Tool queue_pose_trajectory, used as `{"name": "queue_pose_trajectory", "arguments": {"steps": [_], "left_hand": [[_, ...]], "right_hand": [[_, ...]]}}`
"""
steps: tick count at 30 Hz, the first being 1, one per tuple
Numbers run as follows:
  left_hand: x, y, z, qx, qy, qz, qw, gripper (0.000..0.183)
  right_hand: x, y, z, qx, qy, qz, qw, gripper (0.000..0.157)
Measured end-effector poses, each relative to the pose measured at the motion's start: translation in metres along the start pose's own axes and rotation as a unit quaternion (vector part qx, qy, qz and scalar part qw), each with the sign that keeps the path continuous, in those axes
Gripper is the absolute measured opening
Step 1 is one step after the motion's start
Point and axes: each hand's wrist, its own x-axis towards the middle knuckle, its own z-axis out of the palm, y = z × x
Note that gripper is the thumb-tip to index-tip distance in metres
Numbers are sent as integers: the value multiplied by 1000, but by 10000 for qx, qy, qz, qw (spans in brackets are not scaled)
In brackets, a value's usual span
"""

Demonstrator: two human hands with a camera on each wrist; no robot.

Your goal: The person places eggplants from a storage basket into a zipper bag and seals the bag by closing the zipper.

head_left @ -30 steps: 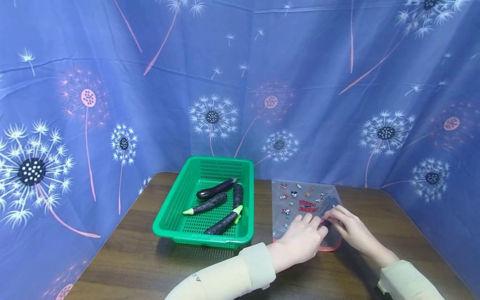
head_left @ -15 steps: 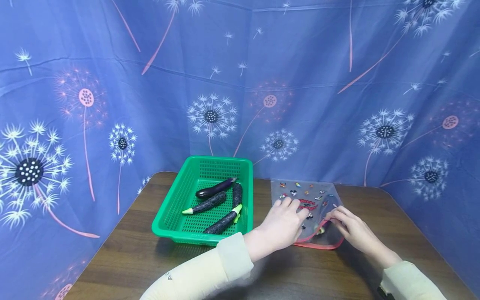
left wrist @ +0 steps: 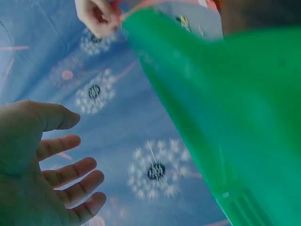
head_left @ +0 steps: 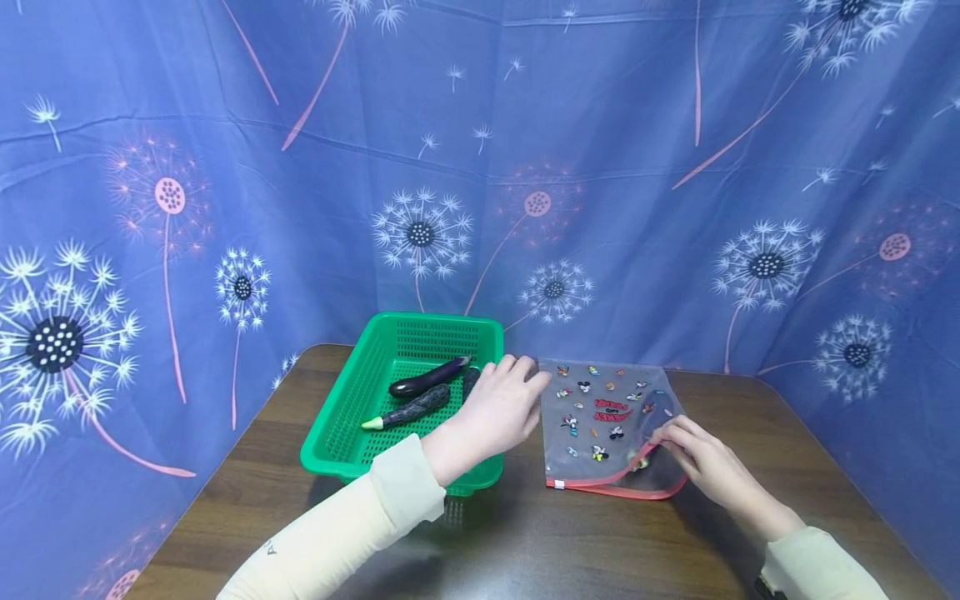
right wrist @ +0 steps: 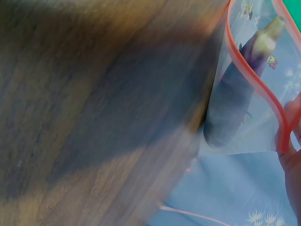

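Note:
A clear zip bag (head_left: pixel 581 454) with cartoon prints and a red edge lies on the table at the right. My right hand (head_left: pixel 705 458) pinches its red rim, holding the mouth apart; in the right wrist view the thumb (right wrist: pixel 292 172) presses on the red strip. Inside the bag lies a dark purple eggplant (right wrist: pixel 235 96) with a pale stem end. My left hand (head_left: pixel 501 408) hovers over the right rim of the green basket (head_left: pixel 318 454), its fingers (left wrist: pixel 77 174) spread and holding nothing. The basket holds a glossy eggplant (head_left: pixel 427 381) and dark, rough-skinned zucchini-like vegetables (head_left: pixel 420 407), partly hidden by the left hand.
The brown wooden table (head_left: pixel 495 550) ends at a blue dandelion-print cloth (head_left: pixel 637 275) hanging behind and at both sides. A white slider (head_left: pixel 558 484) sits at the bag's front left corner.
My left hand has left the bag and moved left to the basket's right rim. The right hand keeps its pinch on the bag, whose mouth now gapes at the right.

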Motion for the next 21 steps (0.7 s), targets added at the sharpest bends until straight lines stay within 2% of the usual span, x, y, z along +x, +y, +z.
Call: {"name": "queue_pose_trajectory", "arguments": {"steps": [7,15,21], "left_hand": [[-1,-34,-10,-189,-302,-323,9988,38],[-4,-67,-13,-533,-794,-745,9926,47],[-10,-90,-7,-649,-1214,-882,9865,49]], "right_hand": [[-2,-1,-1,-18,-118,116,9999,32],[-3,-1,0,-7,-31,53,10000,35],[-2,-1,-1,73,-75,172,9998,35]]}}
